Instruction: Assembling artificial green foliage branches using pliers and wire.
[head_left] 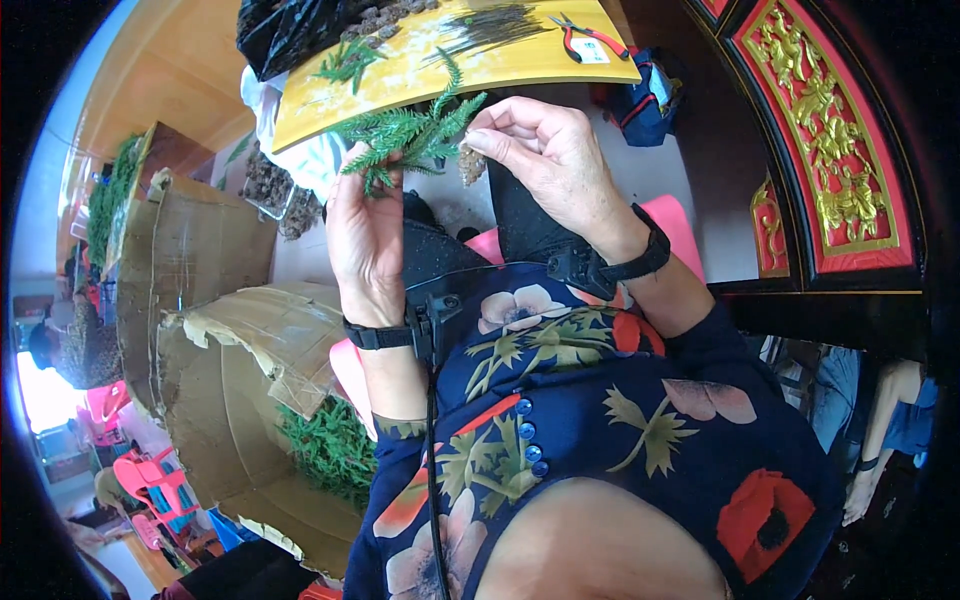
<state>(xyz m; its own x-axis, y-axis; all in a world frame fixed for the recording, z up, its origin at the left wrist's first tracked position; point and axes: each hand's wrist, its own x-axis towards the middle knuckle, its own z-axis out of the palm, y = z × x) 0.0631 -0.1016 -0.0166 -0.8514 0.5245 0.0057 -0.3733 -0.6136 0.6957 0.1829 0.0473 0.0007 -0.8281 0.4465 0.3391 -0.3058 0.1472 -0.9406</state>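
My left hand (pixel 366 238) is closed around the lower end of a green artificial pine sprig (pixel 428 128), raised over my lap near the table edge. Between the thumb and fingers of my right hand (pixel 560 165) is a small brown pine cone (pixel 471 166), pinched near its top. The cone hangs beside the right side of the sprig; whether the two touch I cannot tell. Just beyond both hands is a yellow table (pixel 400 92). On it lie red-handled pliers (pixel 590 42), a pile of thin dark wire stems (pixel 500 26), several pine cones (pixel 388 18) and another green sprig (pixel 350 64).
A black plastic bag (pixel 280 36) stands at the table's left end. Torn cardboard boxes (pixel 200 240) are on my left, one with green sprigs (pixel 330 446) inside. A basket (pixel 297 208) holds brown cones. A carved red-and-gold panel (pixel 835 130) rises on the right. Other people are at both sides.
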